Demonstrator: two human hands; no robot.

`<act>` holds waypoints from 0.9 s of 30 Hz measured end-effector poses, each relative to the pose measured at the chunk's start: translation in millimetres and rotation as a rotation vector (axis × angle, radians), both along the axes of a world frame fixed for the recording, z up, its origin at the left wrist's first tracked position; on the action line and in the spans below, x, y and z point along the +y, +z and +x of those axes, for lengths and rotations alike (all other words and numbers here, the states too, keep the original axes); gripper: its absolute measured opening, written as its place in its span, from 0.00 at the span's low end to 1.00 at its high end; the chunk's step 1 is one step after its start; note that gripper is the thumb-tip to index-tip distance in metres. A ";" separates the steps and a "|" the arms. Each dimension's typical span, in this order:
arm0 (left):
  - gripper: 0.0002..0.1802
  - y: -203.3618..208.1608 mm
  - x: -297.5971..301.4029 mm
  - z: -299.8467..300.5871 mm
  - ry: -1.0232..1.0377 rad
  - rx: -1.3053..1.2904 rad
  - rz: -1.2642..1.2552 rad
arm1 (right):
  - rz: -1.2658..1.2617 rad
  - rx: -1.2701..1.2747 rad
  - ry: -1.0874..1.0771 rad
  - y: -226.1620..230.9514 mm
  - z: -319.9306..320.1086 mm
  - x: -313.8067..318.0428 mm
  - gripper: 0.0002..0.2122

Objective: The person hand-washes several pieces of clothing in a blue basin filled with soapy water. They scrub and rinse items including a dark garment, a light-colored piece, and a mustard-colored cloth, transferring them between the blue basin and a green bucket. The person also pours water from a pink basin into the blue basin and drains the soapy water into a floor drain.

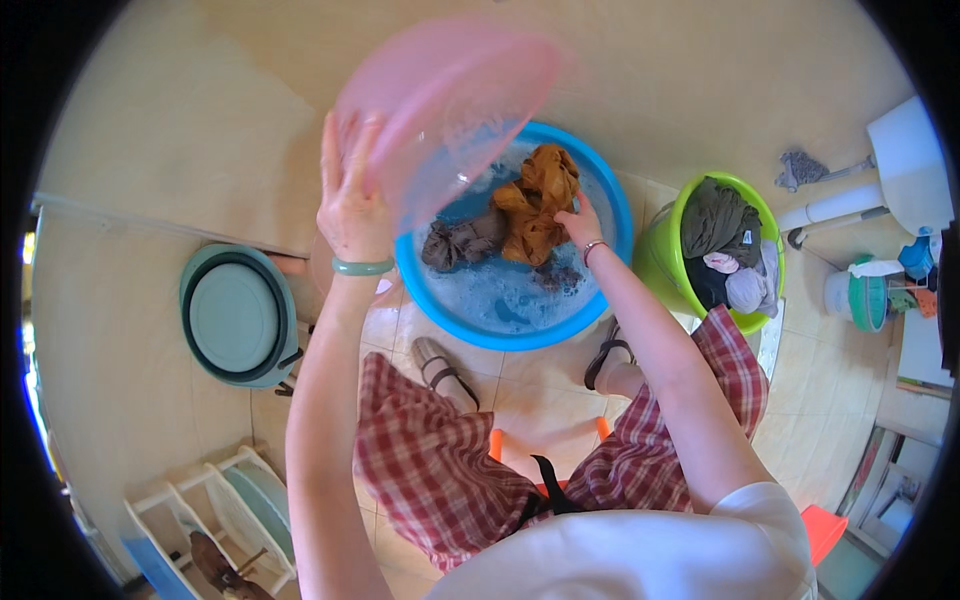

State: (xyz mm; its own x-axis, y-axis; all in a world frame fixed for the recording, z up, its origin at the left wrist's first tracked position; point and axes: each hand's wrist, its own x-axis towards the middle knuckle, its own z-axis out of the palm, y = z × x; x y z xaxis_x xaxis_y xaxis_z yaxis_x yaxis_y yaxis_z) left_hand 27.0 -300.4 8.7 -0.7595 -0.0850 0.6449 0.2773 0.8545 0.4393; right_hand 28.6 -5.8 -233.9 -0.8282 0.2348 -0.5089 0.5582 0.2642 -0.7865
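My left hand (352,205) grips the side of a see-through pink basin (455,95), raised and tipped over a large blue tub (490,336). The basin is slightly blurred, and some of the left fingers show through or behind its wall. In the tub, sudsy water surrounds a bunched brown garment (540,195), and my right hand (580,224) has its fingers closed on the garment's right side. Left of it lies a dark grey cloth (463,241), partly in the water. A smaller dark patch of cloth (557,277) shows below the brown one.
On the right stands a lime green bucket (655,265) filled with dark and pale clothes. A folding green basin (235,318) is at the left wall, above a cream rack (205,485). Further right are a white pipe (835,207) and a small pail (866,300). My feet flank the tub's near side.
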 end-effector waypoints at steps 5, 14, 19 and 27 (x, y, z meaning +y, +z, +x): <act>0.32 -53.5 -52.0 27.6 0.273 -0.260 0.825 | 0.060 0.029 0.156 21.0 -10.3 21.4 0.31; 0.34 -72.4 -30.4 57.8 0.239 -0.247 0.449 | -0.294 -0.081 0.106 48.0 4.7 -47.7 0.34; 0.36 -85.7 -16.2 35.7 0.169 -0.202 0.592 | -0.379 0.020 -0.001 63.6 -20.0 -35.8 0.24; 0.39 -51.2 19.1 10.8 0.168 -0.548 1.534 | 0.300 1.008 0.115 276.4 -199.5 -29.3 0.23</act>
